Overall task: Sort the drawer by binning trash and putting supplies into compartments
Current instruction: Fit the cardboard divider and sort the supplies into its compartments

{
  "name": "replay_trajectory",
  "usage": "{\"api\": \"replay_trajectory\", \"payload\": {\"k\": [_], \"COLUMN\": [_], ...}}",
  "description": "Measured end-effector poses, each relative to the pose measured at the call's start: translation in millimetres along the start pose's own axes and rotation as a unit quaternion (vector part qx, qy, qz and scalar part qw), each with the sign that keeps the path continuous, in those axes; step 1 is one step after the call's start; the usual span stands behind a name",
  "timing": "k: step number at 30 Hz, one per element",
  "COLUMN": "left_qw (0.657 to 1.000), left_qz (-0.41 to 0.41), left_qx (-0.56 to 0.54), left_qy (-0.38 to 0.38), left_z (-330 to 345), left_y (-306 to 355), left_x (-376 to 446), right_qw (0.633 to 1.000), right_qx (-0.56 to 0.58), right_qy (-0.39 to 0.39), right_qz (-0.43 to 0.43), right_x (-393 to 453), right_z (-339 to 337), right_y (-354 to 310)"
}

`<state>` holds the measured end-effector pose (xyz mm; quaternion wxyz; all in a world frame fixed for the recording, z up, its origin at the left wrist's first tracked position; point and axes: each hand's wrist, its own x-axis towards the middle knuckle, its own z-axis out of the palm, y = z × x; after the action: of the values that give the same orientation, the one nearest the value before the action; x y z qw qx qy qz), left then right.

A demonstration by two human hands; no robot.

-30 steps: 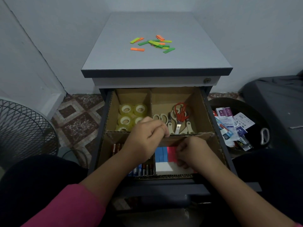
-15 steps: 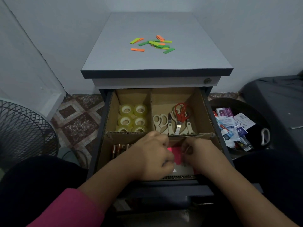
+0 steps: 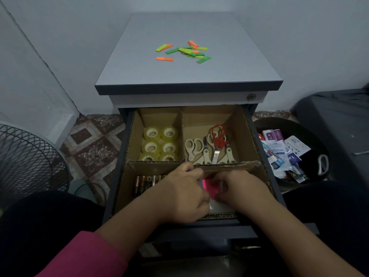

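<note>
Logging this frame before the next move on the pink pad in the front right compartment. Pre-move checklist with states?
1. Both hands at the pink pad: ok. Left hand and right hand meet over it in the front right compartment.
2. Grip on the pad: cannot tell; the fingers hide the contact.
3. Cardboard divider upright: not ok; its right stretch looks bent by the hands.
4. Other supplies sorted: ok. Tape rolls back left, scissors back right, batteries front left.
5. Coloured strips put away: not ok; they lie loose on the cabinet top.
6. Trash bin within reach: ok, right beside the drawer.
</note>
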<state>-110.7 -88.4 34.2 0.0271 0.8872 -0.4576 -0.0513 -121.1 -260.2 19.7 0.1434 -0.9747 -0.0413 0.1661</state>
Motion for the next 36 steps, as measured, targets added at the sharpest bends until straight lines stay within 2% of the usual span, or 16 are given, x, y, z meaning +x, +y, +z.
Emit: {"api": "replay_trajectory", "payload": {"k": [4, 9, 18, 27, 29, 31, 34, 36], "left_qw": [1.0, 1.0, 1.0, 0.998, 0.994, 0.986, 0.962, 0.953], "left_qz": [-0.003, -0.011, -0.017, -0.003, -0.024, -0.051, -0.104, -0.121], "left_qx": [0.008, -0.015, -0.009, -0.053, -0.093, -0.126, -0.183, -0.203], "left_qy": [0.016, -0.012, -0.015, 0.022, 0.044, 0.098, 0.173, 0.191], "left_z": [-1, -2, -2, -1, -4, -7, -8, -8], "left_y": [1, 2, 2, -2, -4, -6, -11, -13], "left_x": [-1, 0, -1, 0, 0, -1, -3, -4], "right_qw": [1.0, 1.0, 1.0, 0.999, 0.999, 0.998, 0.994, 0.99], "right_qx": [-0.009, -0.003, -0.003, 0.032, 0.049, 0.045, -0.049, -0.089], "right_qy": [0.013, 0.014, 0.022, 0.004, -0.009, -0.003, 0.022, 0.002], "right_qz": [-0.007, -0.008, -0.005, 0.005, 0.014, 0.039, 0.093, 0.113], "right_x": [2, 4, 4, 1, 0, 0, -5, -9], "right_z": [1, 3, 4, -2, -5, -8, -15, -17], "right_y": [0, -1, -1, -3, -4, -1, 10, 11]}}
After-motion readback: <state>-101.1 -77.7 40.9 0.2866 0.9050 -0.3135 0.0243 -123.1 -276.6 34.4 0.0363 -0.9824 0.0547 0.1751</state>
